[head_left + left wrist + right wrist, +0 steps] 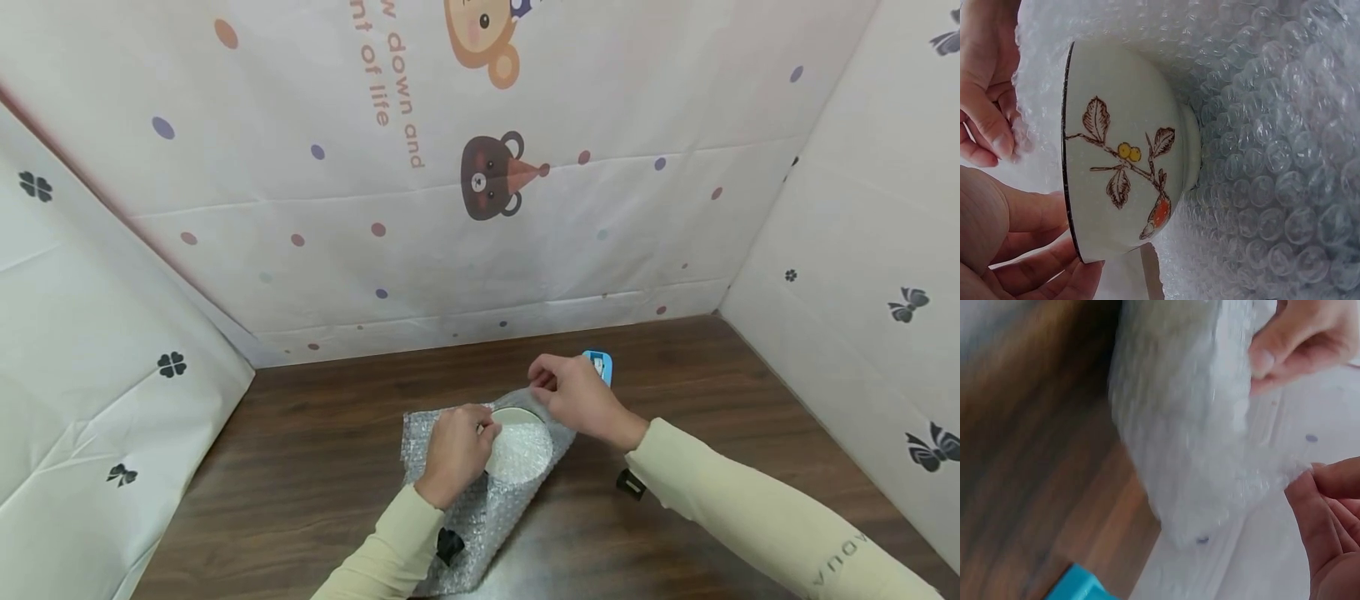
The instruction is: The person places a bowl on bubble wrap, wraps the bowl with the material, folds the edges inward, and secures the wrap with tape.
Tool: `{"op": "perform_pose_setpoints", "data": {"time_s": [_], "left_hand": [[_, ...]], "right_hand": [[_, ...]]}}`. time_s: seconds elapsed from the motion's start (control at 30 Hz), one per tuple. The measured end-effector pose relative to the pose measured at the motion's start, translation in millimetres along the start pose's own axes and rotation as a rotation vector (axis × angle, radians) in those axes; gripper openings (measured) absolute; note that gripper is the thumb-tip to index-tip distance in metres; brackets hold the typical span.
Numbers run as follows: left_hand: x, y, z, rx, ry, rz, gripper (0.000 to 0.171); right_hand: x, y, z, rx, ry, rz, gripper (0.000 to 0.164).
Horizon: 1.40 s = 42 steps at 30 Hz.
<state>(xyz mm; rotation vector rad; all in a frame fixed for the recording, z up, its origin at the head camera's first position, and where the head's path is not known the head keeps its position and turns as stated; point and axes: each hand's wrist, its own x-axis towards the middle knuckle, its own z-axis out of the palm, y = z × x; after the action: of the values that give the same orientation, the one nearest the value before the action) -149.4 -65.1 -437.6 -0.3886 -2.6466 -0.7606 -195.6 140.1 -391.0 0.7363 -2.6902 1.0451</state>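
Note:
A cream bowl [1119,119] with a dark rim, brown leaves, yellow berries and an orange-red motif lies against bubble wrap [480,517]. In the head view, wrap covers the lower part of the bowl's mouth, and the sheet extends toward the front edge. My left hand [456,450] grips the bowl's rim at its left side, fingers bent around the edge. To the right of the bowl, my right hand [579,398] pinches a corner of the wrap between thumb and forefinger, pulling it to a point in the right wrist view.
A light blue object [598,367] with rounded corners lies beyond my right hand on the dark wooden table [300,500]. Patterned white sheets [337,275] stand at the back and both sides. Small black pieces [450,546] sit at the wrists.

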Motion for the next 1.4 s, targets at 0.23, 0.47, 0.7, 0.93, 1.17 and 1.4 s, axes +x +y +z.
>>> {"op": "perform_pose_setpoints", "data": {"time_s": [0.23,0.47,0.7,0.93,1.17,1.4], "left_hand": [[0.2,1.1,-0.1,-0.012,-0.011,-0.017,0.007],[1.4,-0.4,1.2,-0.061,-0.016,-0.046,0.01],[2.5,-0.2,-0.2,-0.102,-0.026,-0.065,0.012],[3.7,-1.8,0.5,-0.168,-0.045,-0.114,0.013],[4.7,-4.2,1.7,-0.233,-0.082,-0.177,0.014],[7.7,-3.2,-1.5,-0.387,-0.17,-0.316,0.019]], "right_hand": [[-10,-11,10,0.054,-0.001,0.041,0.009],[-19,-13,23,0.062,0.006,0.016,0.011],[-26,-18,33,0.025,0.002,-0.019,0.013],[-31,-15,43,-0.068,0.037,-0.115,0.015],[-36,-12,49,-0.211,0.038,-0.357,0.017],[-36,-11,50,-0.293,0.03,-0.508,0.028]]}}
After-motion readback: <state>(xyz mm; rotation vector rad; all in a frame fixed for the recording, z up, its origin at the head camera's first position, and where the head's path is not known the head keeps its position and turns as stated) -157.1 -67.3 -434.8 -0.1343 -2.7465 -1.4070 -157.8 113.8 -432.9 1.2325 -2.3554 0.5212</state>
